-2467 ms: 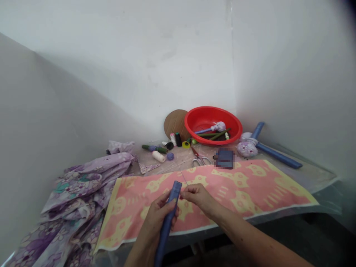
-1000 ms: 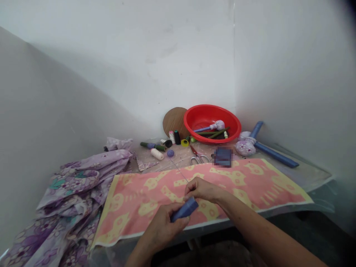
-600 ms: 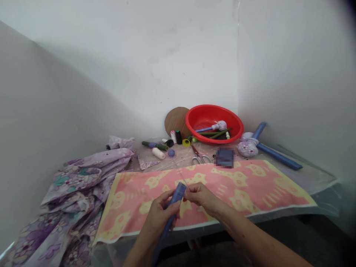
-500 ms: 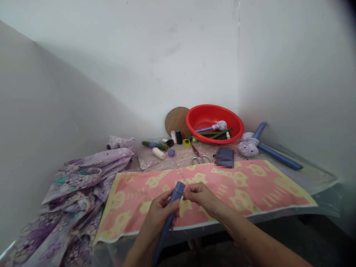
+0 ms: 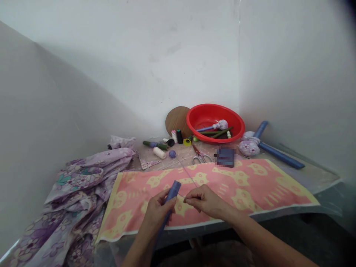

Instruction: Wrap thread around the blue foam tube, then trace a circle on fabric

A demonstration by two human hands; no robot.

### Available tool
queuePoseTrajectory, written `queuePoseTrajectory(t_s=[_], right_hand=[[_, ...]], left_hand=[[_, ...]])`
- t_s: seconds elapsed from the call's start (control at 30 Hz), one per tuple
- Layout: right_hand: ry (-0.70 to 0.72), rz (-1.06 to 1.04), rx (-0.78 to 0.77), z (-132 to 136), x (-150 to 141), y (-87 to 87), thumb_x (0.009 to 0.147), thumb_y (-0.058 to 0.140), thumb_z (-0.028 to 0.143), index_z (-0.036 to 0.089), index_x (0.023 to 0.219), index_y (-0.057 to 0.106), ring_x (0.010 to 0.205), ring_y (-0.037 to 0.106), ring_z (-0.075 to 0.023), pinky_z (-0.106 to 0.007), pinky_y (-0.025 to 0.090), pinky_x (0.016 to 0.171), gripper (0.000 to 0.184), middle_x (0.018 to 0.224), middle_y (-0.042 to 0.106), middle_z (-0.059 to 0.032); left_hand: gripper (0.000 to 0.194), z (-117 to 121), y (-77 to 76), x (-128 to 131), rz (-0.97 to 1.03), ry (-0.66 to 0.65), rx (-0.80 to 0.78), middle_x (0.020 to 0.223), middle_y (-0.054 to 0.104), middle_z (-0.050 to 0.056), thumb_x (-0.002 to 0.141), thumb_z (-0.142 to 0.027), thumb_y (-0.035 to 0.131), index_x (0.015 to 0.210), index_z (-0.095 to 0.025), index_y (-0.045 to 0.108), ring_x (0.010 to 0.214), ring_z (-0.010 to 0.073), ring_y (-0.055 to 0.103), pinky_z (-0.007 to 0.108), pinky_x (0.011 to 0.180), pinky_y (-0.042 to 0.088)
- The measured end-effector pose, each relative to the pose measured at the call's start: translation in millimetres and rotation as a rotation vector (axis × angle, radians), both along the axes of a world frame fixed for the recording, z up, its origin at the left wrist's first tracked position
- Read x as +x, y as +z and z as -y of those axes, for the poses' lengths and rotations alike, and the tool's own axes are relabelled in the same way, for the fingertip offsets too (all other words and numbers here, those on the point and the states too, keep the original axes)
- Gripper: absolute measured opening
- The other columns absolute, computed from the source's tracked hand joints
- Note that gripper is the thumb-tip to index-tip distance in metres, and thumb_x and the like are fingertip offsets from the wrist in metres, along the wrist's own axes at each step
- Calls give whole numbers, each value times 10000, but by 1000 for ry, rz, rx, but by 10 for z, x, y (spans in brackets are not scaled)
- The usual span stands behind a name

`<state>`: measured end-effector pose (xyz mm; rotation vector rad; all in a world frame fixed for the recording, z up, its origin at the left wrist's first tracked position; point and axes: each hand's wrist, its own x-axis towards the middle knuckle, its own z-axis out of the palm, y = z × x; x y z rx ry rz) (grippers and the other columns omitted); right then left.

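Observation:
My left hand [image 5: 158, 210] is closed around a blue tube-like stick [image 5: 173, 190], which leans with its upper end away from me. To its right, my right hand [image 5: 205, 201] pinches a thin purple yarn [image 5: 189, 175]. The yarn runs back to a small purple yarn ball [image 5: 172, 154] on the table, and a short stretch spans from my right fingers to the stick's upper end. Under both hands lies a pink and yellow patterned cloth [image 5: 219, 196]. The stick's lower part is partly hidden by my left hand and forearm.
A red basin [image 5: 191, 126] holding sticks stands at the back beside a cardboard disc [image 5: 176, 120]. Scissors [image 5: 200, 157], thread spools [image 5: 159, 152] and a green stick [image 5: 155, 145] lie nearby. Floral fabric [image 5: 80, 193] is heaped left; a blue stick with cloth bundles [image 5: 280, 155] lies right.
My right hand has shifted a little rightward, away from the stick, drawing the yarn out between them. The stick's upper end has moved slightly left with my left hand.

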<state>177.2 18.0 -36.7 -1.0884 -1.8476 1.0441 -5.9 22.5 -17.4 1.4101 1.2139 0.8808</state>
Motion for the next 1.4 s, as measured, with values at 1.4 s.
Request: queuePoseTrajectory(t_s=[1.4], right_hand=[[-5, -384, -278, -222, -76, -17, 653, 579, 335, 130, 564, 552, 419, 216, -41, -192, 168, 415, 225, 441, 308, 75]], left_hand=[[484, 59, -3, 118, 98, -99, -8, 484, 515, -50, 663, -395, 589, 1045, -142, 431, 336, 79, 436, 186, 343, 354]])
